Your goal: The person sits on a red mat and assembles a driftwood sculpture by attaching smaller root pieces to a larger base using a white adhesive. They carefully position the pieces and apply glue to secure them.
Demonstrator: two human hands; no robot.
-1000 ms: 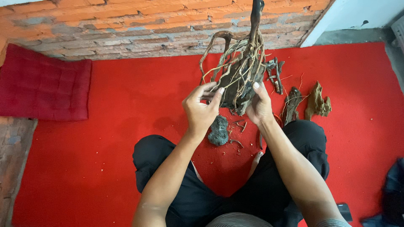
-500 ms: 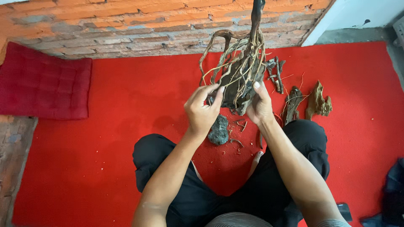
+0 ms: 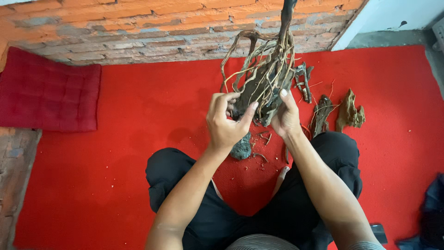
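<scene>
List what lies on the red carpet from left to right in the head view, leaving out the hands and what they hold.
Red cushion → grey rock → dark wood piece → brown wood piece → dark cloth at the right edge.

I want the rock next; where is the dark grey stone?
The dark grey stone lies on the red carpet, just below the left hand, between the knees.

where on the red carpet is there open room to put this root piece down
Bare red carpet lies between the red cushion and the left hand. It is crowded right of the right hand, by the wood pieces, and around the grey stone.
</scene>
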